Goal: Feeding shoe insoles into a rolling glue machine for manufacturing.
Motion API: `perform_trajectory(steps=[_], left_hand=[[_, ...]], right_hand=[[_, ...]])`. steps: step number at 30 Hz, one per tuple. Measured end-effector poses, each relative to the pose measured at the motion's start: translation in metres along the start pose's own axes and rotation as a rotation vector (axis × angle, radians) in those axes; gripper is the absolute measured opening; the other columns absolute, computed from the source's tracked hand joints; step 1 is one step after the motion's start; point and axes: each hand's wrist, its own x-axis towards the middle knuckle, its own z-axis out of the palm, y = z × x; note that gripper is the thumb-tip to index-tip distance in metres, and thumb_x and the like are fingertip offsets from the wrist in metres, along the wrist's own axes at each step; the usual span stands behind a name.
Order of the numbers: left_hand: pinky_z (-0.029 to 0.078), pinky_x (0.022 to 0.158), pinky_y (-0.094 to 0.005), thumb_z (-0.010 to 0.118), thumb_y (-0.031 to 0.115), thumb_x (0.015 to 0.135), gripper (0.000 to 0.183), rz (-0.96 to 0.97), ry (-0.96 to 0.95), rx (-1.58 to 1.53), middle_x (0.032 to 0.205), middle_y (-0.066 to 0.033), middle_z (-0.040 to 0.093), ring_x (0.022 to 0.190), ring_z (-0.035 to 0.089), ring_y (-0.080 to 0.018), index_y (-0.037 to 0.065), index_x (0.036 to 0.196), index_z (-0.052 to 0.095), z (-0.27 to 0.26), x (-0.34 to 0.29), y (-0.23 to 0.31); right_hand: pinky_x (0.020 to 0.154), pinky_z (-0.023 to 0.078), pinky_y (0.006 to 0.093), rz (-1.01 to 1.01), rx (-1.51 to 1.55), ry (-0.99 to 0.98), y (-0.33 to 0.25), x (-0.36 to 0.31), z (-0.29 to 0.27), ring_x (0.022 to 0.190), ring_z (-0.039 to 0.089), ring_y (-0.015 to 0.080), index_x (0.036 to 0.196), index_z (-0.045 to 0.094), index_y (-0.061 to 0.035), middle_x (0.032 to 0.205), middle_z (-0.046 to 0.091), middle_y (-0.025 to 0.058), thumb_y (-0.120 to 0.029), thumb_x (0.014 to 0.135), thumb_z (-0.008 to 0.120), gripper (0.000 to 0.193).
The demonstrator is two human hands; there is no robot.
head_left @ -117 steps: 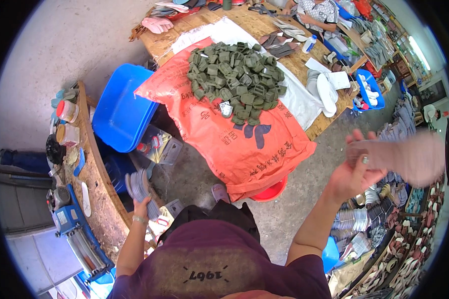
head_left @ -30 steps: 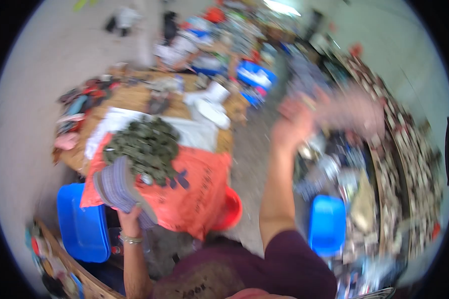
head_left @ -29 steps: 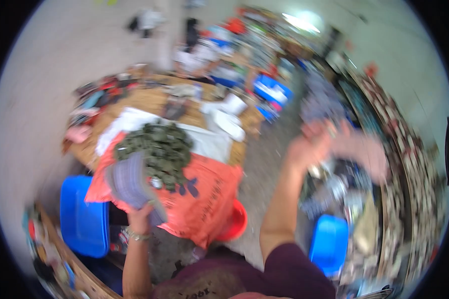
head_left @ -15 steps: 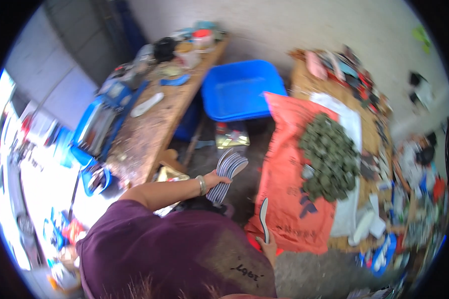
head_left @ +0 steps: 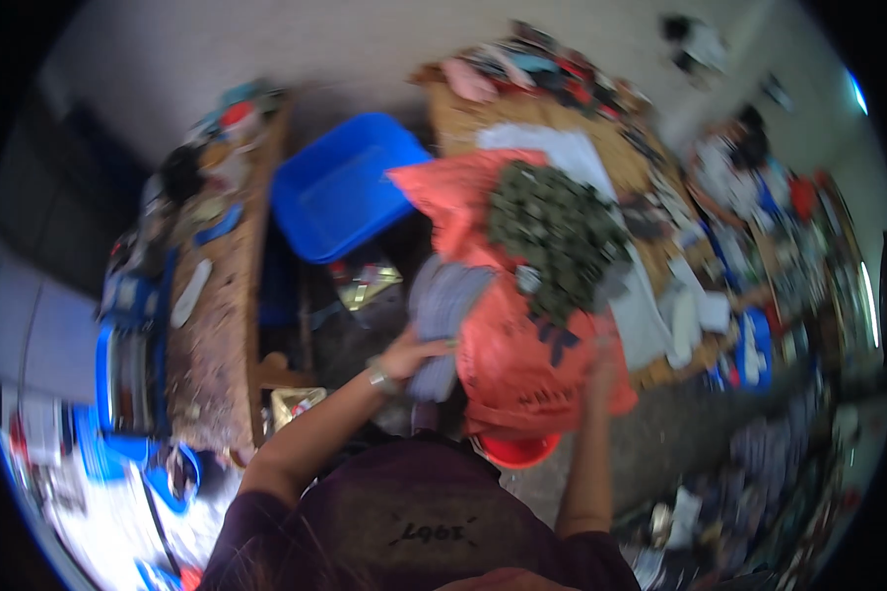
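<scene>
Wooden table point(head_left: 453, 123) partly covered by orange sack point(head_left: 503, 364). Olive-green pieces point(head_left: 552, 227) heaped on sack. Insole stack point(head_left: 448, 300) clasped in left hand point(head_left: 414, 353) near sack's left edge. Right hand point(head_left: 601, 362) blurred, seen against sack's right side; grip cannot be told.

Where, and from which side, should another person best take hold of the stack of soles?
The stack is probably best taken by its far end, from the side opposite the left grip, pressing the outer faces together. That grip holds the near part, and the far end sticks out free. It looks layered, so it might slip apart; blur hides finer detail.
</scene>
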Motion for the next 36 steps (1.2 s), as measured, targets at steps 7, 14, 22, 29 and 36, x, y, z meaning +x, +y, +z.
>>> perform_trajectory(steps=[7,14,22,29,36], left_hand=[[0.049,0.087,-0.0348,0.070,0.010,0.076,0.055,-0.253,0.084,0.102,0.101,-0.0049,0.061,0.098,0.059,-0.0170,0.005,0.125,0.045,0.042,0.046,-0.014],[0.052,0.078,-0.0339,0.065,0.007,0.075,0.053,0.246,-0.586,0.228,0.106,-0.0090,0.061,0.089,0.063,-0.0192,-0.001,0.124,0.044,0.242,0.058,0.089],[0.052,0.080,-0.0325,0.062,0.014,0.079,0.038,-0.470,0.052,0.195,0.104,-0.0096,0.064,0.089,0.064,-0.0209,0.000,0.113,0.055,0.119,0.090,-0.070],[0.055,0.078,-0.0398,0.058,0.024,0.087,0.030,-0.472,0.545,-0.424,0.096,-0.0091,0.067,0.086,0.066,-0.0245,0.005,0.111,0.059,-0.062,-0.080,-0.063],[0.055,0.074,-0.0356,0.064,0.017,0.083,0.033,0.239,0.635,-0.378,0.097,-0.0062,0.066,0.082,0.066,-0.0182,0.007,0.114,0.057,-0.057,-0.117,0.021]], right_hand=[[0.044,0.034,0.0226,0.158,0.268,-0.145,0.005,-0.002,-0.025,0.050,0.043,0.0063,0.085,0.063,-0.0117,0.059,0.045,-0.0056,-0.028,0.087,0.059,0.017],[0.063,0.047,0.0275,-0.849,1.073,0.711,-0.172,0.012,-0.365,0.076,0.057,0.0140,0.106,0.051,-0.0090,0.084,0.056,0.0033,-0.014,0.087,0.062,0.023],[0.053,0.042,0.0251,-0.104,0.639,0.730,-0.012,-0.096,-0.277,0.064,0.050,0.0113,0.095,0.044,-0.0106,0.076,0.049,0.0003,-0.012,0.086,0.058,0.016],[0.070,0.049,0.0270,0.579,0.820,-0.184,0.061,-0.206,-0.018,0.081,0.059,0.0131,0.113,0.051,-0.0029,0.096,0.059,0.0042,-0.005,0.080,0.062,0.034],[0.087,0.049,0.0334,0.170,0.493,-0.861,-0.066,-0.077,0.125,0.101,0.059,0.0196,0.121,0.052,0.0026,0.113,0.059,0.0112,-0.005,0.083,0.059,0.039]])
